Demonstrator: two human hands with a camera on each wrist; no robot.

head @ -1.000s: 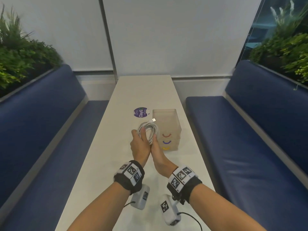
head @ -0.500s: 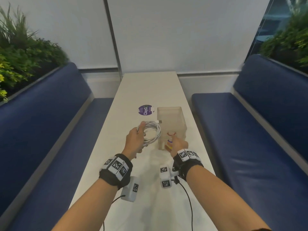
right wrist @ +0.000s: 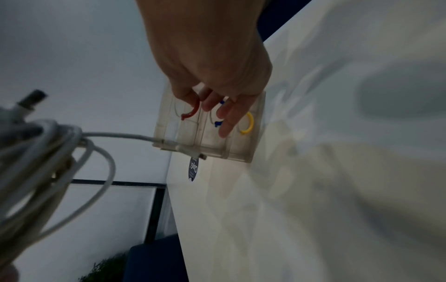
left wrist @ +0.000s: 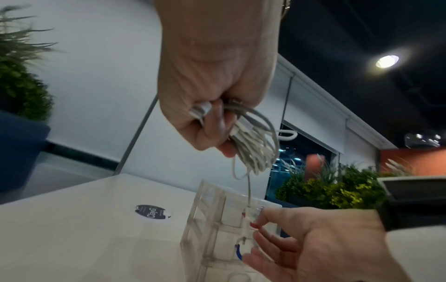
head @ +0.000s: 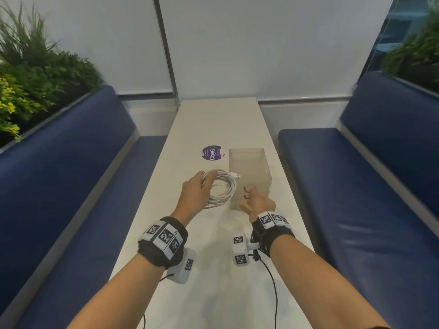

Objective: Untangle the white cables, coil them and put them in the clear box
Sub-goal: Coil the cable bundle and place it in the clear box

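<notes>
gripping the coiled white cable (head: 221,189) in curled fingers, the left hand (head: 193,197) holds it above the table, just left of the clear box (head: 248,167). the right hand (head: 260,205), fingers loosely spread, touches the box's front wall. the cable looks light and springy, likely to uncoil, so pinching across all loops seems safest.

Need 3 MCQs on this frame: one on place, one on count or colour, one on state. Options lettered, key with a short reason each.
1. Where is the coiled white cable bundle?
A in the left hand
B inside the clear plastic box
C on the blue bench

2. How many coloured loop handles show on the box's near face?
A one
B two
C three

3. What are the right hand's fingers doing?
A gripping the cable
B reaching, spread, at the box's front
C lying flat on the white table

Key: 1 A, fingers curl round the coil beside the box. 2 C, red, blue, yellow. 3 B, fingers lie over the handles.
</notes>
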